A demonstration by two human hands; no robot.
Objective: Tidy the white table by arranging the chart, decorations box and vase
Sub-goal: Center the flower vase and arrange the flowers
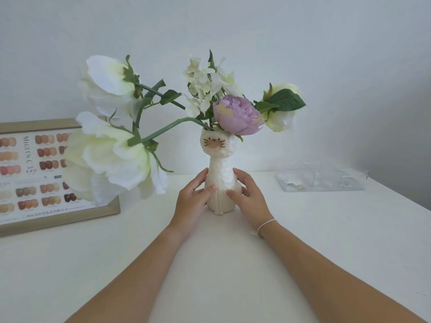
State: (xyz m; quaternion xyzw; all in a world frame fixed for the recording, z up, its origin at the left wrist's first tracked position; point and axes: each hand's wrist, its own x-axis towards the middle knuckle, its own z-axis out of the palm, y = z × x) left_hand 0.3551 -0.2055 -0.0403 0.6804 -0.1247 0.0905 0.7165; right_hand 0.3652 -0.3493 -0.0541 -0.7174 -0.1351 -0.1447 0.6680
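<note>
Vase (220, 183), cat-shaped and upright with flowers (235, 114), stands mid-frame on the white tabletop (326, 229); the left hand (190, 201) and right hand (250, 199) grip its sides. Chart (35, 173) at left, decorations box (320, 177) at right.

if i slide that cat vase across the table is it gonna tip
Probably tippy: the cat vase is tall on a narrow base, and the big white flower droops far to one side. It looks ceramic, so likely fragile. Both hands, left hand and right hand, steady its body.
</note>
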